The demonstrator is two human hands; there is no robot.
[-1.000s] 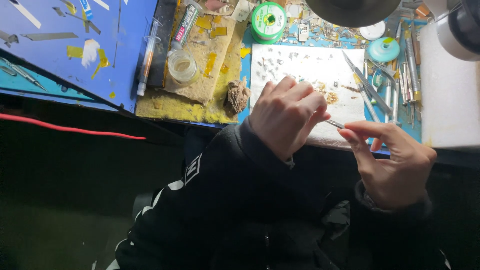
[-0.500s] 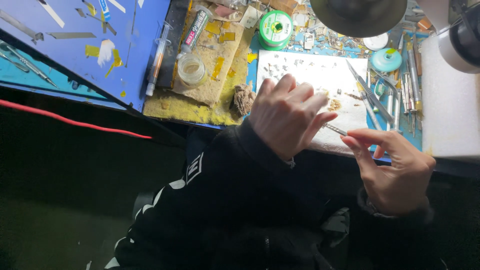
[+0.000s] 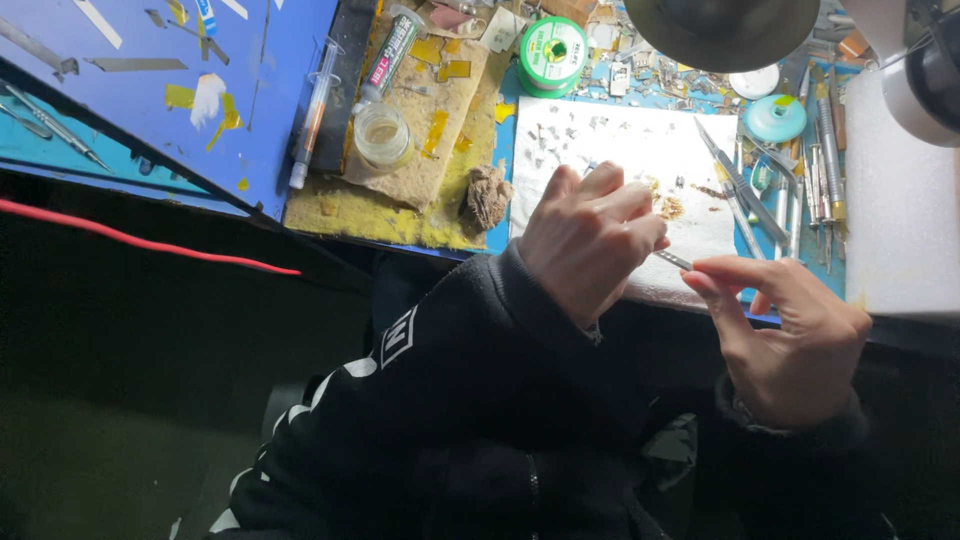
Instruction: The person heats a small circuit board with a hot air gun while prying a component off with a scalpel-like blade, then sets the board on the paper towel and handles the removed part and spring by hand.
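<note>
In the middle of the frame we see the left hand (image 3: 590, 240) curled closed around a thin metal tool (image 3: 673, 260), of which only the tip shows, just at the right of the knuckles. The right hand (image 3: 790, 335), at the lower right, pinches thumb and forefinger close to that tip; if it grips something tiny between them, we cannot tell. Both hands hang over the near edge of the white paper sheet (image 3: 610, 150), where small parts lie scattered. To do this step well, we judge that the wrists should rest on the table edge, the tip be moved slowly, and the work kept over the sheet, so a dropped part stays visible.
</note>
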